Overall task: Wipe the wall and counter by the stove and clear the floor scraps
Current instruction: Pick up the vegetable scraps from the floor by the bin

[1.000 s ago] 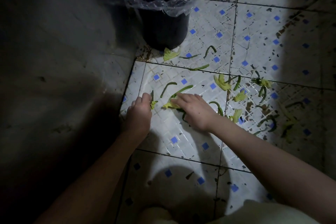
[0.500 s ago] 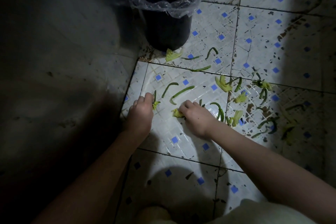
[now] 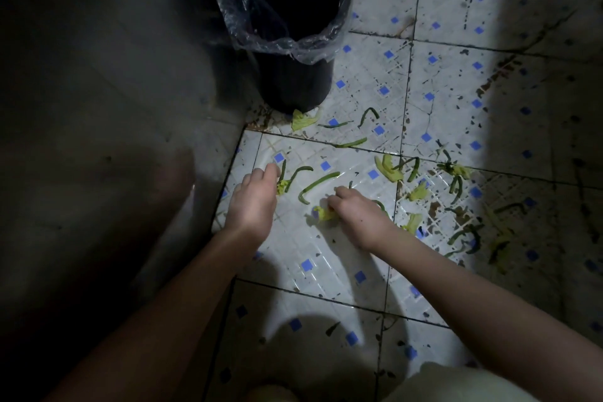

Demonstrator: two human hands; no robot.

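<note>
Curling round yellow scrap (image 3: pixel 321 214), right hand (image 3: pixel 359 217), left hand (image 3: pixel 254 202) unmoved

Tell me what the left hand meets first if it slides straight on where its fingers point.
Probably the thin green stem right at the left hand's fingertips; beyond that, the pale leaf at the black bin's foot.

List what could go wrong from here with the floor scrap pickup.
1. The right hand pinches a small leaf scrap; the limp piece could slip out before reaching the bin.
2. The scraps in the shadow at right are hard to see and may be missed.
3. The floor tiles look stained; thin green strips may stick and need several tries.
</note>
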